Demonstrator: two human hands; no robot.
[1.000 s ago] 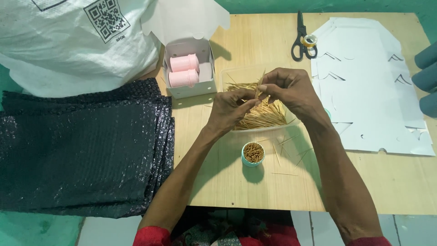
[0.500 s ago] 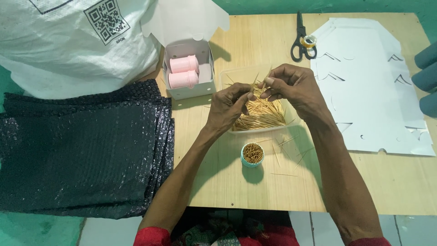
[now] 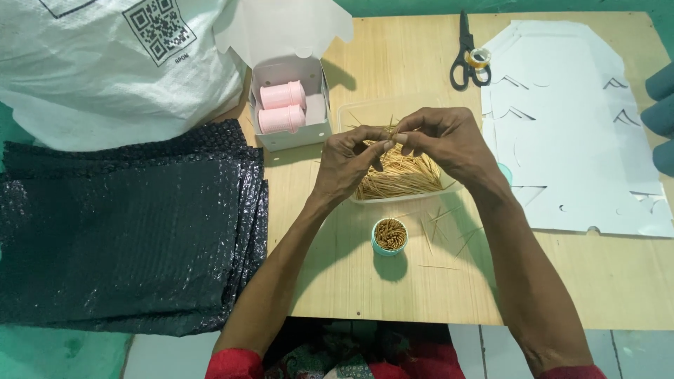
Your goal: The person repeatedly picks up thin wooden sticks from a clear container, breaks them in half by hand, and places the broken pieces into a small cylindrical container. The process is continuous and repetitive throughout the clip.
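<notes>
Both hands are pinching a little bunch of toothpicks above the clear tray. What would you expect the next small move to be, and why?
Probably carrying the bunch of toothpicks down to the small teal cup. Left hand and right hand pinch it together above the clear tray, and the open cup, nearer the person, already holds upright toothpicks.

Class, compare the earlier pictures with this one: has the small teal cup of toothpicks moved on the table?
No. The teal cup sits at the same spot just below the clear tray, with the same gap from the table's near edge.
</notes>
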